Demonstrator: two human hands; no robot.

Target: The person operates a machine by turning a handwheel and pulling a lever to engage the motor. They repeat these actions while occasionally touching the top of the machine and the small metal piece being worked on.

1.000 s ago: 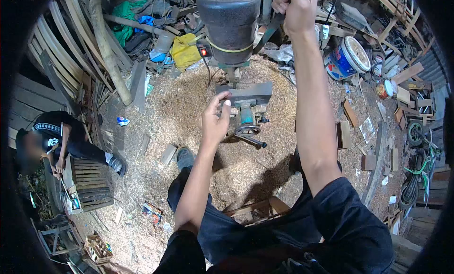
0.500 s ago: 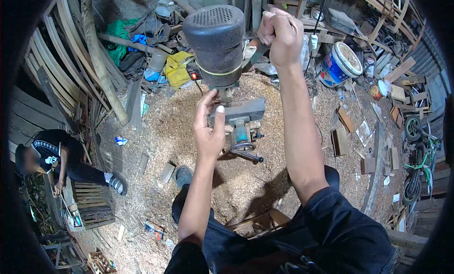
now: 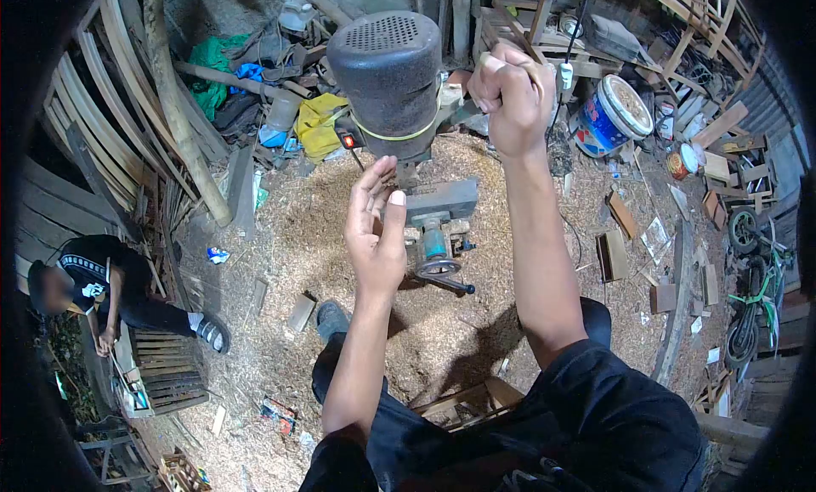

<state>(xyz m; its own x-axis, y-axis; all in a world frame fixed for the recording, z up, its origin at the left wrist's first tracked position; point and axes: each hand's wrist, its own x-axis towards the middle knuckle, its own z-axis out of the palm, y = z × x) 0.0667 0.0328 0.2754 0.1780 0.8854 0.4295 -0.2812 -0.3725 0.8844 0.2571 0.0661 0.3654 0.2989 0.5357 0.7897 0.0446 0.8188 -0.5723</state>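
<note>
A dark motor housing (image 3: 384, 76) with a perforated top and a yellow band stands in front of me. Below it, a grey wooden block (image 3: 442, 199) lies across a vise-like holder with a green body (image 3: 433, 240) and a handwheel (image 3: 439, 268). My left hand (image 3: 374, 237) is at the left end of the block, fingers curved and thumb apart, thumb tip overlapping the block. To the right of the motor, my right hand (image 3: 514, 97) is raised in a fist; I cannot tell what it grips. A red-lit switch (image 3: 348, 141) glows at the motor's left.
Sawdust covers the floor (image 3: 297, 212). Another person (image 3: 106, 279) sits at left with a wooden slatted piece. A paint bucket (image 3: 614, 116) and scrap wood stand at right, near a small green bike (image 3: 755, 292). A yellow sack (image 3: 320, 127) lies behind the machine.
My right hand has come down and slightly right, still closed. My left hand stays by the block's left end, fingers slightly further from the machine.
</note>
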